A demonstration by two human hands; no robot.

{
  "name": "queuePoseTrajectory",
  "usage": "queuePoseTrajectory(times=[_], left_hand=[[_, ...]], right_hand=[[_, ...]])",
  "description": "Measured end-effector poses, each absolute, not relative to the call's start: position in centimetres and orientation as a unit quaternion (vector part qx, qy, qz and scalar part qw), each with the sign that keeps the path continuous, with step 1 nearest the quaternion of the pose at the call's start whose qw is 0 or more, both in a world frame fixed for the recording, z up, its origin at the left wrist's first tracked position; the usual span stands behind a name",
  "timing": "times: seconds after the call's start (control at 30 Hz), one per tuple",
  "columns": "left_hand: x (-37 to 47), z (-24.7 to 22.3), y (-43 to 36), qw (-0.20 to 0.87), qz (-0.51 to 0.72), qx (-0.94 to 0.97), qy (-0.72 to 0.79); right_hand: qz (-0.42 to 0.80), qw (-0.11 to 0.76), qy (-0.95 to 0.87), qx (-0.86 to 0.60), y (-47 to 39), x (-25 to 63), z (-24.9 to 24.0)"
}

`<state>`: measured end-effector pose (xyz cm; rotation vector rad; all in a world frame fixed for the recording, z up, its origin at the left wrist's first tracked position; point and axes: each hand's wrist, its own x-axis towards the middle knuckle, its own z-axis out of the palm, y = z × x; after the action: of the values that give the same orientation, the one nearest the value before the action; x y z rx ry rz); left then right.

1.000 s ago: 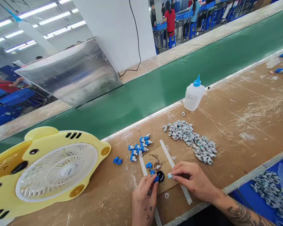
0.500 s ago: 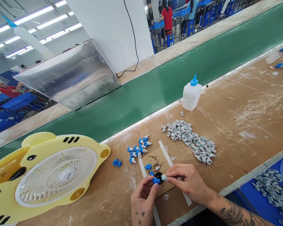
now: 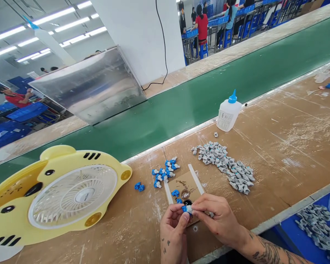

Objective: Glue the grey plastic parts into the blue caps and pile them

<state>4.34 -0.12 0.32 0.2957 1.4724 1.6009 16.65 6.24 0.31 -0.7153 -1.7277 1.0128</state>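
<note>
Between finger and thumb, my left hand (image 3: 175, 228) pinches a small blue plastic part (image 3: 184, 208). My right hand (image 3: 218, 216) grips a small grey-white plastic part (image 3: 189, 209), and the two parts meet end to end. Just behind them a round black cup (image 3: 187, 202) sits on a cardboard piece (image 3: 194, 182) with white tape strips along its sides. Loose blue parts (image 3: 175, 193) lie on that cardboard beside a clear round dish (image 3: 185, 194). Joined blue-and-grey pieces (image 3: 165, 172) form a cluster behind it, left of a pile of grey parts (image 3: 225, 163).
A yellow animal-shaped fan (image 3: 71, 194) covers the bench's left side. A white bottle with a blue nozzle (image 3: 228, 113) stands near the green conveyor belt (image 3: 181, 102). Lower right, a blue bin (image 3: 291, 234) holds more grey parts. Other people sit at far tables.
The grey part in my right hand has moved left and now meets the blue part in my left hand. The whole view has shifted slightly.
</note>
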Motion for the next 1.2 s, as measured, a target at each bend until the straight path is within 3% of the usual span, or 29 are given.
queuePoseTrajectory(times=[0.17,0.37,0.57,0.77,0.9,1.07,1.2], left_hand=[[4.2,-0.6,-0.2,0.429,0.681,0.123,0.581],[1.8,-0.3,-0.1,0.482,0.596,0.193,0.613],[1.3,1.2,1.6,0.465,0.565,0.249,0.635],[-5.3,0.5,2.2,0.275,0.524,0.27,0.76],[-8.0,-0.5,3.1,0.276,0.501,0.279,0.771],[-6.9,-1.6,6.1,0.265,0.51,0.313,0.756],[-6.7,-1.4,6.5,0.213,0.498,0.347,0.766]], right_hand=[[0.384,0.546,-0.677,-0.311,5.7,15.8,0.4],[0.425,0.458,-0.731,-0.276,6.8,16.2,0.5],[0.424,0.393,-0.765,-0.284,8.1,17.4,0.5],[0.251,0.269,-0.843,-0.393,9.8,25.3,0.8],[0.103,0.206,-0.875,-0.425,9.9,30.1,-0.7],[0.014,0.235,-0.885,-0.401,9.6,29.6,-2.7],[0.046,0.246,-0.887,-0.388,10.1,29.0,-2.9]])
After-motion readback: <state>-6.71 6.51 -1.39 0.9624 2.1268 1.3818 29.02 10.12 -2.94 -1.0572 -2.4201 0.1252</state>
